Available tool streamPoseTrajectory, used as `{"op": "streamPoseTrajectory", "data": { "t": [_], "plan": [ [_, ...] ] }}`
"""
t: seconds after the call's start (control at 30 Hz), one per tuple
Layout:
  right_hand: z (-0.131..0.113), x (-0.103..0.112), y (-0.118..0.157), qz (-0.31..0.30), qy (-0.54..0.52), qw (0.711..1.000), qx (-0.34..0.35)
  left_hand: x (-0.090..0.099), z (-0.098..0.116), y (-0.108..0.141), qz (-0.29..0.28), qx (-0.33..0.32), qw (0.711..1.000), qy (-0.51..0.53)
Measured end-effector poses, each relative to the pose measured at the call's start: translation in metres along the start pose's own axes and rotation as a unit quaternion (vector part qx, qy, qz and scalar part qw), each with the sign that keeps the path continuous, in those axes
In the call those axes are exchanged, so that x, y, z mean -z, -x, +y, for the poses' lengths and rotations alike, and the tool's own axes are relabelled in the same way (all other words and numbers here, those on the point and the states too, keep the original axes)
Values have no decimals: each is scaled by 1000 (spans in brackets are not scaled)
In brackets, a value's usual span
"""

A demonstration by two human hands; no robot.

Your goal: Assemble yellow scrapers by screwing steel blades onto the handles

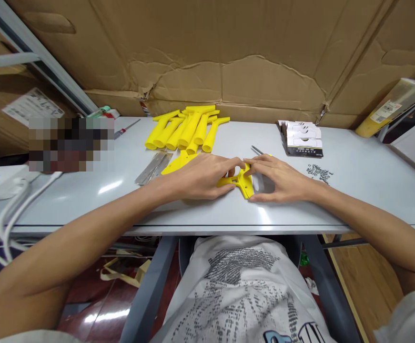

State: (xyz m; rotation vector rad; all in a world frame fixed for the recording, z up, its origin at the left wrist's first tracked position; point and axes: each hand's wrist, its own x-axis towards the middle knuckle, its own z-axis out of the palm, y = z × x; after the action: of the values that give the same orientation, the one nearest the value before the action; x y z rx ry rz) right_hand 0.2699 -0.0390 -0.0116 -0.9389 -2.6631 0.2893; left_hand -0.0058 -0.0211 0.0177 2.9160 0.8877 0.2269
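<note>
Low over the white table, a yellow plastic piece with a wide head and a narrow neck (245, 185) lies between my two hands. My left hand (202, 175) is closed around its neck, with thumb and fingers pinching it. The fingertips and thumb of my right hand (284, 176) grip the two ends of the wide head. Beside my left hand lie another flat yellow part (177, 163) and a stack of thin metal blades (153, 167), both partly covered. A dark thin rod (256, 149) sticks out behind my right hand; its other end is hidden.
A pile of yellow tubular handles (193, 131) lies at the back. To the right are folded printed cards (303, 139) and a scatter of small screws (319, 173). A screwdriver (124, 129) lies at back left. Cardboard (257, 81) walls the rear; a yellow-filled container (386, 114) leans at right.
</note>
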Motion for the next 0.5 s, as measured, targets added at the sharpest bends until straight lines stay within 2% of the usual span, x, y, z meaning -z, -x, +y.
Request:
{"op": "streamPoseTrajectory", "data": {
  "t": [0.33, 0.43, 0.5],
  "plan": [
    [3, 0, 5, 13, -1, 999, 40, -6, -6, 0, 41, -42, 997, 53],
    [7, 0, 5, 58, -1, 996, 65, -4, -5, 1, 72, -44, 992, 93],
    [9, -1, 3, 115, -2, 990, 82, -2, -3, 1, 103, -53, 987, 114]
  ]
}}
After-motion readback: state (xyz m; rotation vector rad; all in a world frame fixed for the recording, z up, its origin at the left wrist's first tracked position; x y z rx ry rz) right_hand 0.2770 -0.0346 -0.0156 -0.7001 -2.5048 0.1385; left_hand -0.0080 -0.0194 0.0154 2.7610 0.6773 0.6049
